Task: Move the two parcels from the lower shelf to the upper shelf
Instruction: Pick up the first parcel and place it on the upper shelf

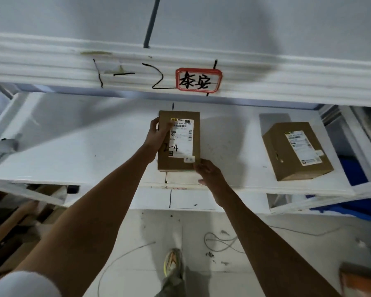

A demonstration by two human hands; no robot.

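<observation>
A brown cardboard parcel (180,159) with a white label marked "2-4" sits in the middle of the white lower shelf (84,155). My left hand (156,136) grips its left side, thumb on the top face. My right hand (210,171) holds its near right corner. A second brown parcel (296,151) with a white label lies tilted on the same shelf, further right, untouched. The upper shelf (266,69) runs across above, its white front edge marked "1-2" with a red-bordered tag (198,81).
A dark upright post (151,22) rises behind the upper shelf. Blue material (356,176) lies at the right under the shelf frame. Loose wires (221,241) trail on the tiled floor beside my shoe (172,262). Cardboard boxes (13,228) are stacked at the lower left.
</observation>
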